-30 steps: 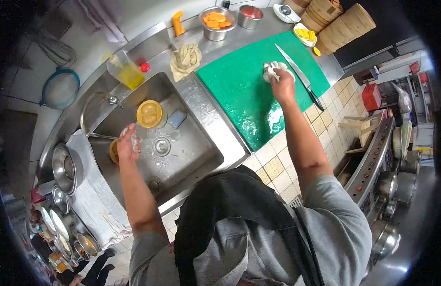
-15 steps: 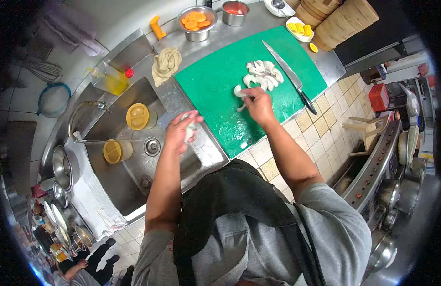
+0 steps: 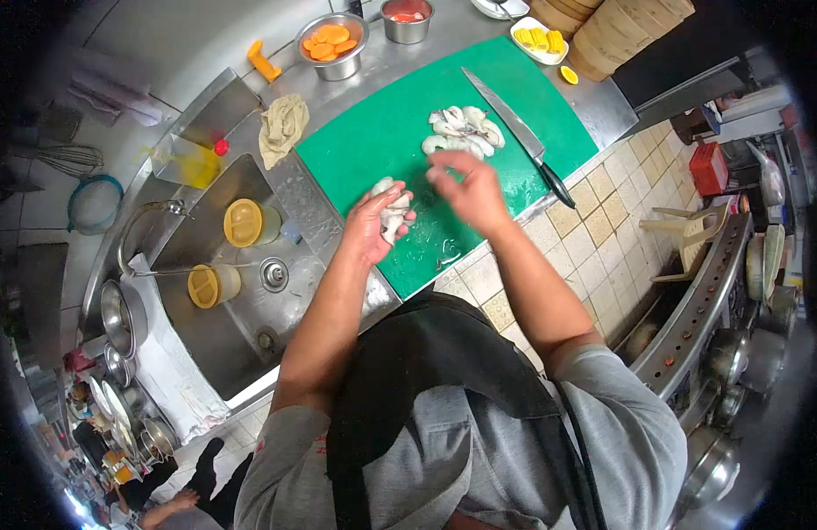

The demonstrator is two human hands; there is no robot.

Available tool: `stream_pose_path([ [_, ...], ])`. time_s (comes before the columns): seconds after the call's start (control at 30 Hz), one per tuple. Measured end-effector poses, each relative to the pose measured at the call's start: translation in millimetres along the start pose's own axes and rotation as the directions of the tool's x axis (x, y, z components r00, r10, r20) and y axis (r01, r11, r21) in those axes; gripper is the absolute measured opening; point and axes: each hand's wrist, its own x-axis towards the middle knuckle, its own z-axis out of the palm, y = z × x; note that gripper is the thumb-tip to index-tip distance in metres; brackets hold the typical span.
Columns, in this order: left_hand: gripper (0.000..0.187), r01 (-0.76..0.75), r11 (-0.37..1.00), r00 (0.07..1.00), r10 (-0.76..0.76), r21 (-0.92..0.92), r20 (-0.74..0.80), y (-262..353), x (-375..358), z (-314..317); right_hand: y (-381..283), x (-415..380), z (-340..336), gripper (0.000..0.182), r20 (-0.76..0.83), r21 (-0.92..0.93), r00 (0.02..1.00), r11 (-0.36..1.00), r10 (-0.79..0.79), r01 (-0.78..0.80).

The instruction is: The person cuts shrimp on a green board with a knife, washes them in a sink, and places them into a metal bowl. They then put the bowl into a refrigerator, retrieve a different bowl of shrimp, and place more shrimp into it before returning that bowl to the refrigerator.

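Observation:
Several whitish pieces (image 3: 393, 212) rest in my left hand (image 3: 369, 231), its fingers curled round them above the left edge of the green cutting board (image 3: 364, 150). My right hand (image 3: 468, 188), partly smeared by motion, hovers over the board just below a pile of pale, dark-edged seafood pieces (image 3: 466, 128); its fingers are apart and nothing shows in them. To the right of the pile lies a long knife (image 3: 519, 126) with a black handle, pointing away from me.
The sink (image 3: 240, 327) at left holds two yellow-lidded containers (image 3: 244, 223) (image 3: 208, 287). A cloth (image 3: 283, 129), a bowl of orange slices (image 3: 332, 46), a metal pot (image 3: 406, 26), a plate of yellow pieces (image 3: 538, 41) and bamboo steamers (image 3: 620, 40) stand along the counter.
My left hand has moved right, from the sink's edge to over the board, with pieces in it. The piece my right hand held is gone from its fingers, which have opened.

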Motion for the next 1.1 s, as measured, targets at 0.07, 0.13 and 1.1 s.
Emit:
stream_pose_path([
  [0.07,0.033,-0.057,0.996,0.992,0.064,0.066,-0.111,6.3,-3.0,-3.6,54.0,24.5,-15.0,0.044,-0.085,-0.229,0.995,0.971,0.052,-0.071],
  [0.13,0.034,-0.074,0.995,0.989,0.083,0.071,-0.124,11.3,-5.4,-10.1,70.7,47.1,-22.7,0.054,-0.105,-0.365,0.985,0.916,0.136,-0.165],
  [1.1,0.030,-0.198,0.980,0.898,0.185,0.009,-0.398,44.8,-77.8,-102.1,63.8,103.2,15.8,0.041,0.200,-0.678,0.939,0.731,0.281,-0.075],
])
